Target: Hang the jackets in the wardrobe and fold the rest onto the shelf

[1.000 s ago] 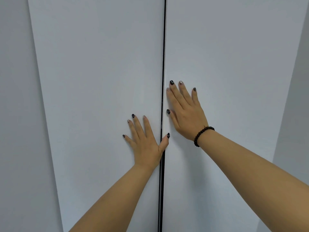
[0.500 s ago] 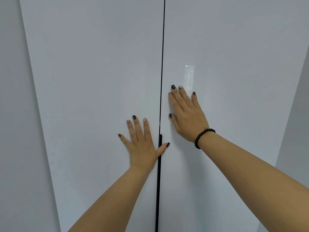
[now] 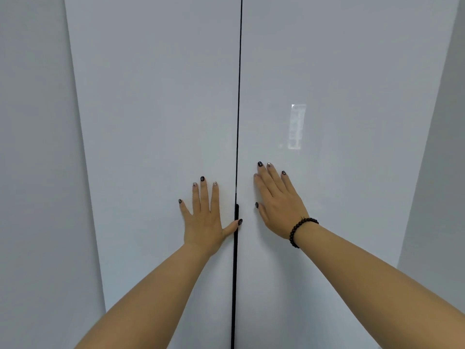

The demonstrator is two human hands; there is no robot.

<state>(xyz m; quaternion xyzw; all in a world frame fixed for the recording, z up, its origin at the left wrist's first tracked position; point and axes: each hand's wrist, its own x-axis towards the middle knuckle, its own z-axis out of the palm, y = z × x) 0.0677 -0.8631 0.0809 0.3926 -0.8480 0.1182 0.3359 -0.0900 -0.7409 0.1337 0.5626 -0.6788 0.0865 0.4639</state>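
Left hand [image 3: 203, 217] lying flat, fingers spread, on left door [image 3: 156, 122] at 6 o'clock; right hand [image 3: 279, 202] pressing right door [image 3: 352, 172] flat. Wardrobe closed; jackets not visible, hanging and folding progress cannot tell.

Plain pale grey wall [image 3: 32, 172] on both sides, soft even light.

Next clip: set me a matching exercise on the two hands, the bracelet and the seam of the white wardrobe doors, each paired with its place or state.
Things:
1. left hand
2. right hand
3. dark beaded bracelet
4. thin black vertical seam

Places or states:
A. between the two doors
B. flat on the right glossy white door
C. round the right wrist
D. flat on the left glossy white door, thumb at the seam

Pairs: 1-D, 2-B, 3-C, 4-A
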